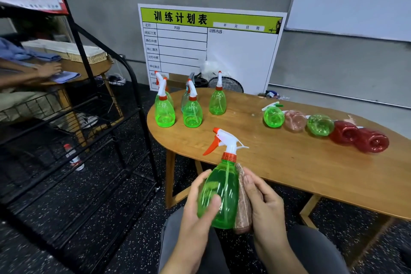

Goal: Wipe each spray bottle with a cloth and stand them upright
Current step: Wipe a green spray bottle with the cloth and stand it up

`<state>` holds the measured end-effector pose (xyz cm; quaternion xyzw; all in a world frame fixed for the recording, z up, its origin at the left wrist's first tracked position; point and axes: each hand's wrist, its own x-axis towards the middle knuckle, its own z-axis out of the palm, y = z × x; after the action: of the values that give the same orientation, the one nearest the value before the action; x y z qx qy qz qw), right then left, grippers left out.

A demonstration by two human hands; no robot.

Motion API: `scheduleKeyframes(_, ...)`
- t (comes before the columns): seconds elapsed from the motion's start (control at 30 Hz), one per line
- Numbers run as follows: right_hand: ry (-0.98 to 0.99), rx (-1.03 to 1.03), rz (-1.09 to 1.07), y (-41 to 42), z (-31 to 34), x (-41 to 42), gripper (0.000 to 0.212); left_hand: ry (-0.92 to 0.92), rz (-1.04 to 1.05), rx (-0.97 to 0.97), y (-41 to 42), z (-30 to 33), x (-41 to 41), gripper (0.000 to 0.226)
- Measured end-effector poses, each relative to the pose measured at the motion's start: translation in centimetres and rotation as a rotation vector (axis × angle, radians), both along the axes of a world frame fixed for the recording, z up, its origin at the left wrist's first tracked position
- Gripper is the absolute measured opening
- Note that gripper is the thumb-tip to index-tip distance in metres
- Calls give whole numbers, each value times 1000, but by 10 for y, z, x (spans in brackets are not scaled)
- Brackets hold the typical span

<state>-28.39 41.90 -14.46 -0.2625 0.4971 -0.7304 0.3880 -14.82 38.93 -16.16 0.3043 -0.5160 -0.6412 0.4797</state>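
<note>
Black shelving fills the left side, and a water bottle lies on the floor beneath it. Five green bottles stand upright at the left end of the wooden table. In front of the table, above the lap, the left hand grips a green spray bottle, fingers and thumb curled round its body, nozzle up. The right hand presses a brown cloth against the bottle's right side with nearly straight fingers. Further right on the table, five bottles lie in a row: green, pink, green and two red.
</note>
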Motion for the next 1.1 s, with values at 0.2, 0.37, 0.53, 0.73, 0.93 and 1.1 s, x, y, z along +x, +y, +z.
scheduleKeyframes(0.2, -43, -31, 50, 5, 0, -2, 30, -6, 32, -37, -1, -4, -2, 63)
scheduleKeyframes(0.37, -30, -34, 62, 6, -2, -6, 32, 73, -15, 40, -2, -3, -2, 45)
scheduleKeyframes(0.53, -19, -37, 77, 6, -2, -7, 34, 15, -20, 0, 0, -2, -3, 71)
scheduleKeyframes(0.73, 13, -14, 53, 6, -4, -10, 35, 38, -14, 37, -4, -7, -1, 53)
scheduleKeyframes(0.93, 71, -84, 80, 8, -6, -9, 30, -8, -21, -12, 1, -4, -4, 79)
scheduleKeyframes(1.1, 88, -67, 59, 7, -12, -13, 29, -1, 29, 22, -5, -10, -2, 72)
